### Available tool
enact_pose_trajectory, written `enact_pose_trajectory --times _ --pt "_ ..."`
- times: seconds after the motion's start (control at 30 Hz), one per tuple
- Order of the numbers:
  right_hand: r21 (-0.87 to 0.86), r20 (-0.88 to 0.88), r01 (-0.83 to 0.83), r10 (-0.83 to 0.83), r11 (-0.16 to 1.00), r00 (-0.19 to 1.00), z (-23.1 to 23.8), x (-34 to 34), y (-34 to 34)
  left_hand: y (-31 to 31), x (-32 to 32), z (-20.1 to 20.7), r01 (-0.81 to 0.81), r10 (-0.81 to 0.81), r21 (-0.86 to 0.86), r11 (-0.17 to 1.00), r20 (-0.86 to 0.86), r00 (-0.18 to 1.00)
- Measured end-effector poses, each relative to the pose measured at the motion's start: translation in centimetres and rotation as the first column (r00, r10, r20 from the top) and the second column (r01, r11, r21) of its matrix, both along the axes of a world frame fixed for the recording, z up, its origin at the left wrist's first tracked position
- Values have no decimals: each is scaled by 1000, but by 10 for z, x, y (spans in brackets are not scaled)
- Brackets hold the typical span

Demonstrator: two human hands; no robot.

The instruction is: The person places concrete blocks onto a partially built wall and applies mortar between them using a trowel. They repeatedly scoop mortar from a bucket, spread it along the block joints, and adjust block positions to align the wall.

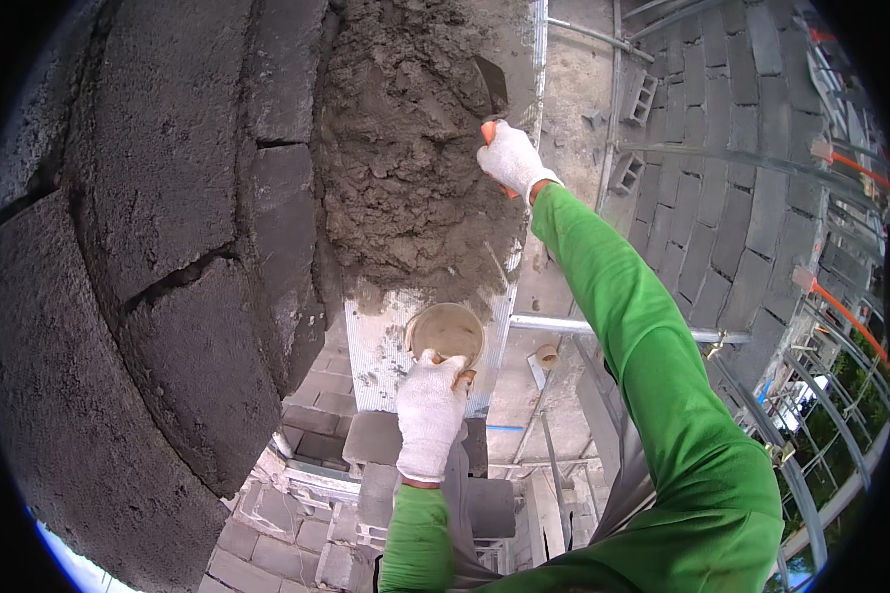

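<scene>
A heap of wet grey mortar (405,148) lies on a white board (376,356) in front of me. My right hand (509,158), in a white glove with a green sleeve, grips an orange-handled trowel (491,84) whose blade is stuck into the far side of the mortar. My left hand (430,415), also gloved, holds the rim of a small round bowl (447,329) that sits at the near end of the board, smeared with mortar.
A wall of dark grey concrete blocks (158,257) rises close on my left. Scaffold tubes (603,326) run under and beside the board. Loose blocks (643,99) lie on the concrete slab below, and another block wall (732,208) curves at right.
</scene>
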State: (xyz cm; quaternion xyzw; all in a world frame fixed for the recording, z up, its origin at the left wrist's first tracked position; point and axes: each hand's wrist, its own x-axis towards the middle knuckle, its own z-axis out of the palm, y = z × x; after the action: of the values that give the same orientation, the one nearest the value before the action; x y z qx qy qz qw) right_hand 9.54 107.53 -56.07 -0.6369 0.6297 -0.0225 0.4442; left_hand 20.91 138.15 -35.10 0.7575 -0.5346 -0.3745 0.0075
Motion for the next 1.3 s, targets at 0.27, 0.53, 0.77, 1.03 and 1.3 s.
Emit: enact_pose_trajectory --times 0.27,0.53,0.77,1.03,1.3 --pt "-262 31 -202 217 944 976 22 -86 111 2 4 4 -68 72 42 997 -91 993" --pt "703 380 263 -662 661 646 -14 0 121 19 8 7 -60 60 60 996 4 998" --pt "546 541 260 -572 797 617 49 54 98 23 16 9 -102 102 4 995 -33 994" --pt "-208 215 -21 66 978 974 75 68 108 39 25 4 -146 145 -67 987 -21 989" --pt "516 -53 627 -709 584 703 -9 -83 312 56 34 9 -266 265 -66 962 -33 964"
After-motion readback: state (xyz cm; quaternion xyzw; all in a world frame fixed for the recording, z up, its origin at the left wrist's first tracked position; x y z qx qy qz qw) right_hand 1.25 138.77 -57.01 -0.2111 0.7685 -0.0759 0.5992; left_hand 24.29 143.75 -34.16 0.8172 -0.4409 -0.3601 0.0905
